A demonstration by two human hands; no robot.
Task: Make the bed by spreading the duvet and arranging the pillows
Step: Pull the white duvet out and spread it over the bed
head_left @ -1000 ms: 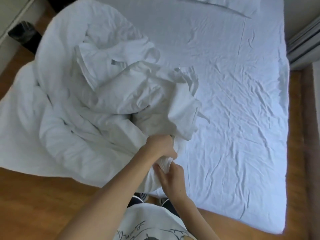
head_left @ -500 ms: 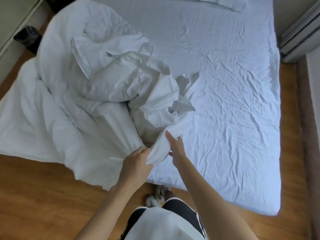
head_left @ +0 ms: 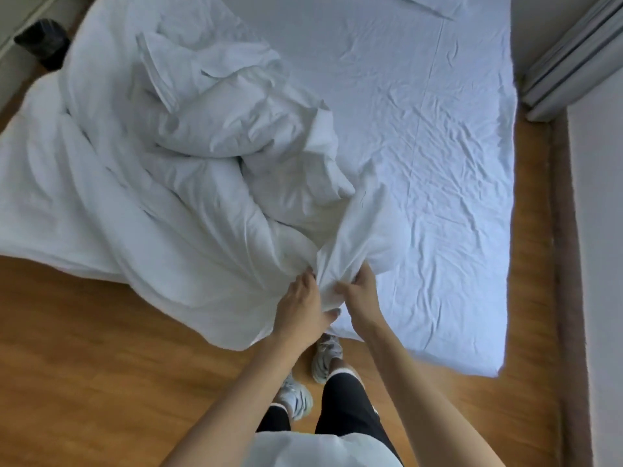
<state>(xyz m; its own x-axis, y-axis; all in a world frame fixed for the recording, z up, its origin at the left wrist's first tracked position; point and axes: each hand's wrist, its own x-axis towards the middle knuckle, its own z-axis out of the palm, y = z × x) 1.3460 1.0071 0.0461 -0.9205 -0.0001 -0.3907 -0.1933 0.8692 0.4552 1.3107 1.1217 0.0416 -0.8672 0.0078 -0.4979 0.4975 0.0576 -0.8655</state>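
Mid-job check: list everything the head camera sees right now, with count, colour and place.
duvet: one, white, bunched on the bed's left half, its left and near edges spilling over onto the floor
bed sheet: one, white, wrinkled, covering the mattress, bare on the right half
pillow: one partly seen, white, far end of the bed
floor: wood, brown, around the bed
black object: one, far left on the floor, too unclear to name
curtain: grey-white, upper right by the wall
shoes: two, white, at the foot of the bed
left hand: gripping the duvet's near edge
right hand: gripping the same bunched edge
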